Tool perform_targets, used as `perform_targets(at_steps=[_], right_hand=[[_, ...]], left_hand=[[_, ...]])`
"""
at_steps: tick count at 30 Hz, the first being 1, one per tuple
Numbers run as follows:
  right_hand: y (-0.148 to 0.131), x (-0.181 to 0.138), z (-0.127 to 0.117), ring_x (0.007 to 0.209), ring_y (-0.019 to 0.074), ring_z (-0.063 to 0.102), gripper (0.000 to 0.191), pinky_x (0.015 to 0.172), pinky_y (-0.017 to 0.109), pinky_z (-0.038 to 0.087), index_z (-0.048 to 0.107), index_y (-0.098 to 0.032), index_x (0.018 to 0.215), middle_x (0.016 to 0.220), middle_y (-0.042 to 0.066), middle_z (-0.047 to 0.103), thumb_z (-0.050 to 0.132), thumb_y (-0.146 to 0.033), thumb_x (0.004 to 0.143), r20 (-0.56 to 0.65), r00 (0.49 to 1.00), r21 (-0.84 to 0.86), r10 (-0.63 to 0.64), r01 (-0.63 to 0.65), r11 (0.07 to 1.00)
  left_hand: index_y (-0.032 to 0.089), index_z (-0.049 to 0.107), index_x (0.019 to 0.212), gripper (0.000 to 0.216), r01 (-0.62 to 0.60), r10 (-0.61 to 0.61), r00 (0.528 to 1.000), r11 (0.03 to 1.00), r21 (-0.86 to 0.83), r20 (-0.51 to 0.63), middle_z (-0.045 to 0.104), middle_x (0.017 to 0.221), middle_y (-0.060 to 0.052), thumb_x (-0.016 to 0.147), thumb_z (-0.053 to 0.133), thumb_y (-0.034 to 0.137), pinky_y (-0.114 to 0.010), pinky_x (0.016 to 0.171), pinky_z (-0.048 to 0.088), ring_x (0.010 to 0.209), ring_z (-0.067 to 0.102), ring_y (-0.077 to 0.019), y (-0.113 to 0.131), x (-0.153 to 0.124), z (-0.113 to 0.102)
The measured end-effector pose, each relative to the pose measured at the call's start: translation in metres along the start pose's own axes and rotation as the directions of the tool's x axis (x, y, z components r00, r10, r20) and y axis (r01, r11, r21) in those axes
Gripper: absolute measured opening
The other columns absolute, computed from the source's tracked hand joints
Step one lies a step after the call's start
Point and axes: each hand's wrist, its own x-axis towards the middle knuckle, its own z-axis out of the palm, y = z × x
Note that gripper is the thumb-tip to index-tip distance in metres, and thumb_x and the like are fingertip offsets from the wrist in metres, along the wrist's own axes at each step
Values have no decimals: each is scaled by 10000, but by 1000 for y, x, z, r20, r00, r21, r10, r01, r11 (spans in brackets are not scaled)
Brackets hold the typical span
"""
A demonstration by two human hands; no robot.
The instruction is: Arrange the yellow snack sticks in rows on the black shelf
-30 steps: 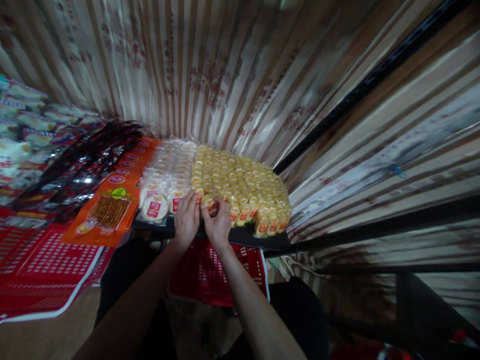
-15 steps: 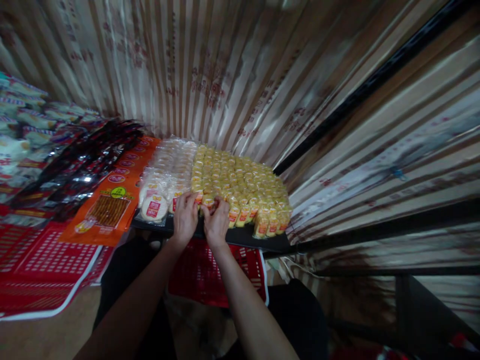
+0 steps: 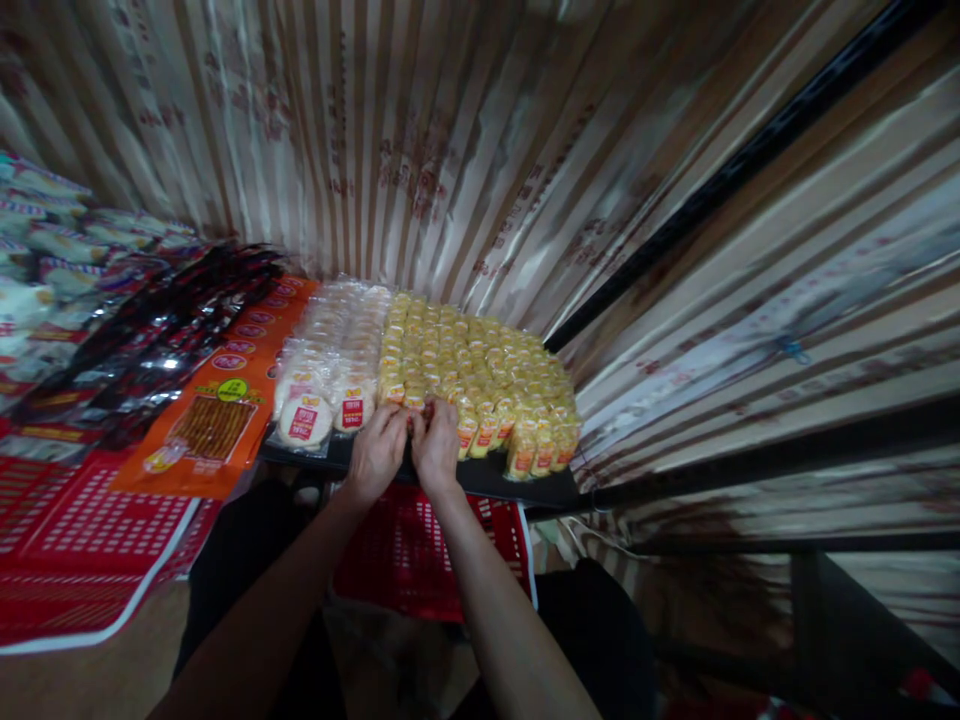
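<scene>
Rows of small yellow-wrapped snack packets point(image 3: 480, 365) stand packed together on a black shelf point(image 3: 499, 477). At their front edge my left hand point(image 3: 377, 452) and my right hand point(image 3: 436, 447) are close together, fingers curled and closed. The fingertips meet the front packets near the left end of the yellow block. What lies between the fingers is hidden. Left of my left hand are round white crackers point(image 3: 304, 420) in clear wrappers with red labels, stacked in two columns.
A large orange snack bag point(image 3: 217, 420) lies left of the crackers, beside dark shiny packets point(image 3: 157, 340). Red plastic baskets stand below, one at the left point(image 3: 97, 530) and one under the shelf point(image 3: 405, 560). Striped sheeting point(image 3: 360, 140) and a black bar point(image 3: 720, 200) close off the back and right.
My left hand has drawn down and slightly right, uncovering a cracker's red label. My right hand's fingers have closed in. The hands are nearer each other.
</scene>
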Motion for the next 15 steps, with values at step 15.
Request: perform_targets(at_steps=[15], right_hand=[[3, 6, -10, 892, 182, 593, 303, 831, 335, 478, 606, -163, 1044, 984, 93, 646, 386, -142, 837, 85, 994, 135, -67, 56, 989]], left_hand=[[195, 525, 1185, 337, -55, 49, 992, 997, 54, 115, 551, 1116, -95, 880, 389, 149, -306, 864, 515, 1029, 562, -182, 2, 0, 7]])
